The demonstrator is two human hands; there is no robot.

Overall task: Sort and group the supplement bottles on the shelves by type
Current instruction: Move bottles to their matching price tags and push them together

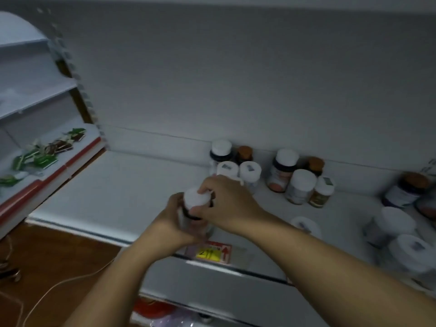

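Observation:
Both hands hold one supplement bottle [196, 201] with a white cap near the front of the white shelf [122, 185]. My left hand [173, 223] wraps its body from the left. My right hand [226, 204] grips the cap and neck from the right. Behind it stands a cluster of white-capped and brown-capped bottles [233, 161]. A second cluster [299, 180] stands further right, with a large dark bottle with a pink label [282, 172]. More white-capped bottles [396, 230] crowd the right end, blurred.
A yellow and red price tag [213, 252] sits on the shelf's front edge. To the left another shelf unit [35, 175] holds green and brown packets [44, 154]. A brown floor with a white cable [59, 283] lies below left.

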